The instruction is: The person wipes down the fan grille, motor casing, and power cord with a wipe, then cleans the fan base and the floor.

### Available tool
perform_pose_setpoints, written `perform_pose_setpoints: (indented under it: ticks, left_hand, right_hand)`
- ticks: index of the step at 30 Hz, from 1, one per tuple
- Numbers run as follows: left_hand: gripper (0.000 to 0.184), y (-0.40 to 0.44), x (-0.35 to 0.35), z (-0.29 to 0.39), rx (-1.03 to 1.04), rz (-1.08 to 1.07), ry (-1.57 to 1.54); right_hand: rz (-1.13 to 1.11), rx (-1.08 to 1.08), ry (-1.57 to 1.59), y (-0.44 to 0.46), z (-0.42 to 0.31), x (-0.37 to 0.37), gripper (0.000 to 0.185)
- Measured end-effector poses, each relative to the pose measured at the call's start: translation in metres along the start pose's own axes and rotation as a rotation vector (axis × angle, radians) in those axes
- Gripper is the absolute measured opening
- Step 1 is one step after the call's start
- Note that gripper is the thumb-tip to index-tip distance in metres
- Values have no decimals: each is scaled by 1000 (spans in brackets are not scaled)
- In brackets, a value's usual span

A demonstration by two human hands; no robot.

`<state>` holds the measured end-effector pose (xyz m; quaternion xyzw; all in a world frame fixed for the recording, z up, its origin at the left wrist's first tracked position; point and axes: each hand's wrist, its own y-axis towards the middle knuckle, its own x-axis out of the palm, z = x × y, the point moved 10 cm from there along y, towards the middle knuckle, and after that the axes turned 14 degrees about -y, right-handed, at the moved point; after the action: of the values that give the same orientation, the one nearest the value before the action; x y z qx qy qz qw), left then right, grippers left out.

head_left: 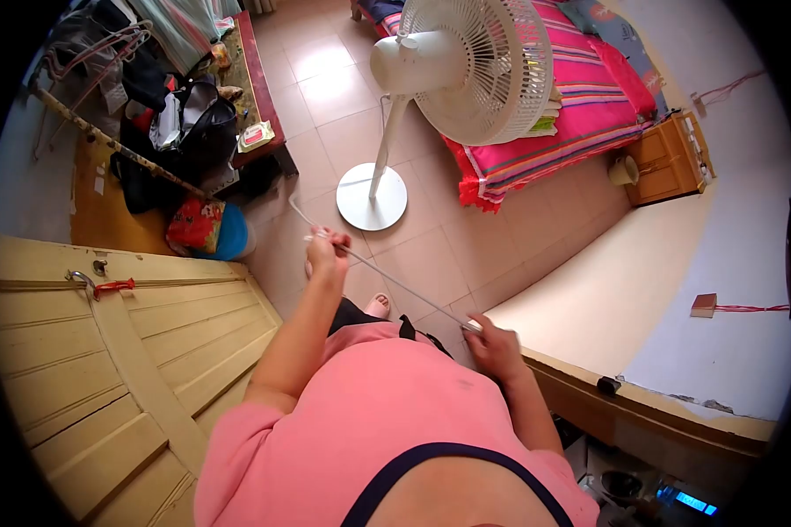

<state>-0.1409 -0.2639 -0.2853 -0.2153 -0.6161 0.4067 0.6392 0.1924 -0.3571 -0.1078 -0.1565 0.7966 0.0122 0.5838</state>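
Observation:
A thin whitish cord (404, 285) is stretched taut between my two hands in front of my body. My left hand (328, 249) is closed around one end of the span, and a loose curved length of the cord hangs beyond it towards the floor. At the other end my right hand (496, 346) grips the cord with bent fingers, lower and beside the wall corner. Just ahead stands a white pedestal fan (422, 63) on its round base (372, 197). Whether the cord joins the fan cannot be seen.
A yellowish wooden door (105, 369) stands open at left. Behind it are a blue bucket (235, 232), a cluttered table (259, 79) and hangers (105, 44). A bed with a pink striped cover (580, 79) and a small wooden cabinet (668, 162) are at right.

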Motion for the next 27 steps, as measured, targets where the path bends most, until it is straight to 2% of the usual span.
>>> perform_pose_setpoints:
  ticks: [1,3,4,6,8,9,10,11,12,14,16,17,19,21,23,24,25,27]
  left_hand:
    - [31,7,7,23,154,-32,75]
    - [31,47,-1,57,157,-25,15]
    - [31,56,3,70,154,-25,17]
    - [31,66,-1,79,113,110,-51]
    - [31,73,-3,64,110,83,10]
    - [32,72,0,53,105,57,77]
    - [33,59,16,42,133,-87,163]
    - [34,52,22,28,100,-120,168]
    - [34,31,31,11,63,-160,209]
    - [33,-17,43,-21,-30,-187,243]
    - [34,-50,42,-54,-131,-217,220]
    - [34,-71,42,-68,-178,-178,243]
    - [31,-95,39,-92,-265,-237,245]
    - [29,-134,44,-103,-303,-175,281]
    - [28,-134,48,-108,-296,-302,272]
    - [28,-140,58,-94,-191,-221,302]
    - [26,-134,68,-86,-182,-226,250]
    - [28,-100,70,-75,-212,-241,103]
  right_hand:
    - [71,29,-23,-21,27,-7,29]
    - [40,195,-177,-78,108,8,18]
    - [51,192,-248,-105,130,12,17]
    - [63,194,-316,-152,158,30,15]
    - [-157,394,-344,-185,195,69,22]
    - [-151,399,-335,-186,194,75,22]
    - [-287,434,-314,-187,196,95,24]
    - [-421,463,-298,-186,200,111,27]
    - [-613,455,-197,-177,192,129,43]
    - [-596,410,136,-138,157,150,57]
    - [-582,290,368,-74,106,154,63]
    - [-496,208,452,-35,72,139,60]
    - [-166,-2,590,28,34,136,62]
    - [-16,-191,859,74,-41,83,64]
    - [-211,-191,983,91,-87,78,64]
    - [-159,-109,1071,92,-99,72,60]
    - [-360,26,1123,86,-102,86,45]
    - [-11,-63,740,79,-102,28,32]
